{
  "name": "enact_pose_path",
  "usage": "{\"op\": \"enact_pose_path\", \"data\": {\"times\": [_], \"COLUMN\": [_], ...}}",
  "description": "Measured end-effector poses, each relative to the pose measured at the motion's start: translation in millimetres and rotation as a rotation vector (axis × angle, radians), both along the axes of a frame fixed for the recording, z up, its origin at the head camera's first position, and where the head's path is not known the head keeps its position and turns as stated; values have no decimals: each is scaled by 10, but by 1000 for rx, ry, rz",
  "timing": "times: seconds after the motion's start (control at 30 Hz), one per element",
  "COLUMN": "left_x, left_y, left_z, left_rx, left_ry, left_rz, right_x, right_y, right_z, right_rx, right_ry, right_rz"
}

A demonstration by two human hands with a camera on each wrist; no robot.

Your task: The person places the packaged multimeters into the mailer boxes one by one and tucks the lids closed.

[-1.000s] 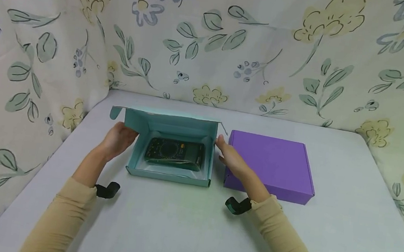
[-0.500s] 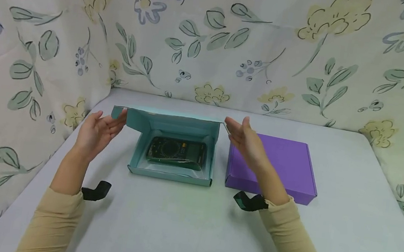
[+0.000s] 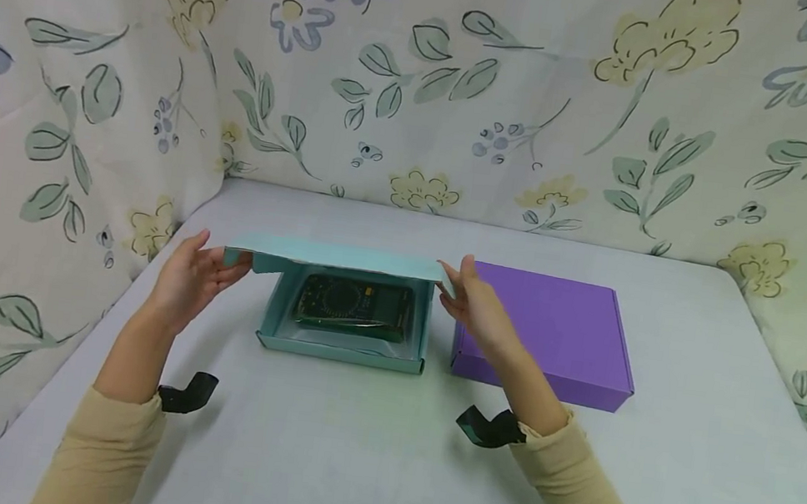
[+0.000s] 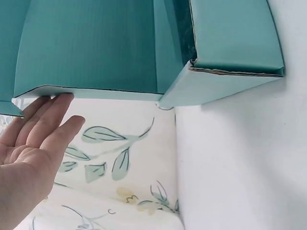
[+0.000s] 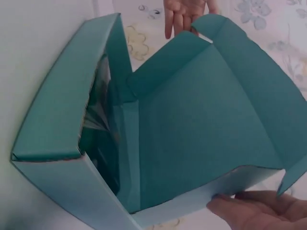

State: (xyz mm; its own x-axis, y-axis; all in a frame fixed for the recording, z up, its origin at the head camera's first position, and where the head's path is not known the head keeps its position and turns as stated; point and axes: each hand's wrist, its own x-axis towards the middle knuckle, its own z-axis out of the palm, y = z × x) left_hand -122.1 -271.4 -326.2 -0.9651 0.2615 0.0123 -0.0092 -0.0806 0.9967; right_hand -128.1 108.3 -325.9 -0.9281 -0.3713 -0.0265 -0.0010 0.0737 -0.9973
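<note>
A teal cardboard box [image 3: 341, 354] stands on the white table with its lid [image 3: 342, 256] tilted partway over it. Inside lies a dark multimeter [image 3: 353, 306] with a round dial, in clear plastic. My left hand [image 3: 189, 276] touches the lid's left side; in the left wrist view its fingers [image 4: 55, 120] extend along the side flap. At the lid's right corner is my right hand [image 3: 479, 312], with fingertips against the right side flap. The right wrist view shows these fingers [image 5: 230, 206] below that flap, and the lid's inside [image 5: 206, 124]. The lid hides the box's back part.
A closed purple box [image 3: 553, 329] stands just right of the teal box, under my right forearm. White tabletop [image 3: 317, 460] lies in front of both boxes. A floral cloth [image 3: 422, 103] hangs behind the table and along its left side.
Both hands have moved from the box's sides up to the lid's ends. The lid has swung forward and down, so its outer face shows. The multimeter and purple box stay put.
</note>
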Motion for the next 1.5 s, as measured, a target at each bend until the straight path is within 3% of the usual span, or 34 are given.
{"op": "enact_pose_path", "data": {"times": [0.17, 0.37, 0.83, 1.23, 1.5], "left_x": [58, 110, 209, 291, 327], "left_y": [0, -11, -44, -50, -51], "left_z": [-37, -69, -213, -438, -610], "left_rx": [-9, -24, -211, -121, 14], "left_ry": [18, 63, 115, 42, 37], "left_rz": [-5, -40, -74, -40, -28], "right_x": [95, 155, 261, 310, 328], "right_y": [-42, -22, -13, -17, -18], "right_z": [-30, -44, -195, -326, -443], "right_rx": [39, 60, 163, 221, 263], "right_ry": [-67, -80, -106, -69, -45], "right_rz": [-19, -14, 9, -14, -25]}}
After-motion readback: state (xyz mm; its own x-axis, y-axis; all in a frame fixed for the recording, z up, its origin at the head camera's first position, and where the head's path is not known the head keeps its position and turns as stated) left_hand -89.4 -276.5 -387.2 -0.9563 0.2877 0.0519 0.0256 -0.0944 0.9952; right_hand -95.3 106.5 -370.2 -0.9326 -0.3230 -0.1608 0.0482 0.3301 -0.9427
